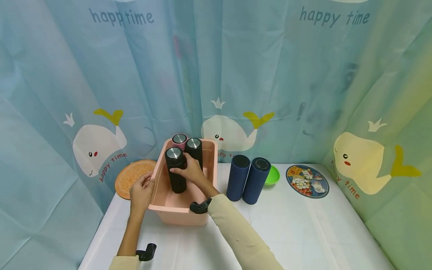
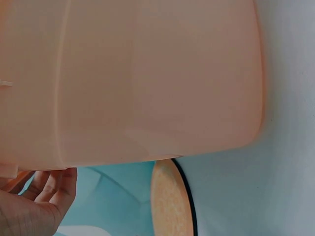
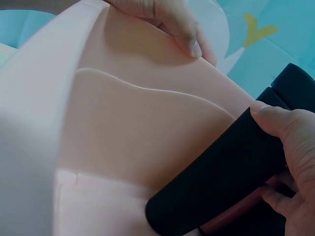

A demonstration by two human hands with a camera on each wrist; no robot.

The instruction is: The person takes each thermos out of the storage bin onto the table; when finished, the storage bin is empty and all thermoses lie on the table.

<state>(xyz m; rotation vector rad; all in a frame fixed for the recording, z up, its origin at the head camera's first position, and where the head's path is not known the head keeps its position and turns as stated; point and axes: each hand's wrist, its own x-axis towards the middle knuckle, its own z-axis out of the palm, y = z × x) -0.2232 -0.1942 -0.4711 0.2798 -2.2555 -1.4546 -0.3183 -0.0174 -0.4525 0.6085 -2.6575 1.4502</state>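
Observation:
A pink plastic bin stands on the white table. My right hand grips a black thermos bottle near its silver-topped lid, inside the bin. In the right wrist view that bottle leans, its base low in the bin. Behind it in the bin are another black bottle and a pink bottle, mostly hidden. My left hand holds the bin's left rim, thumb on the inner side, fingers outside, as the right wrist view shows.
Two dark blue bottles stand right of the bin, a green bowl behind them. A round orange mat lies back left, an oval patterned mat back right. A blue curtain hangs behind the table.

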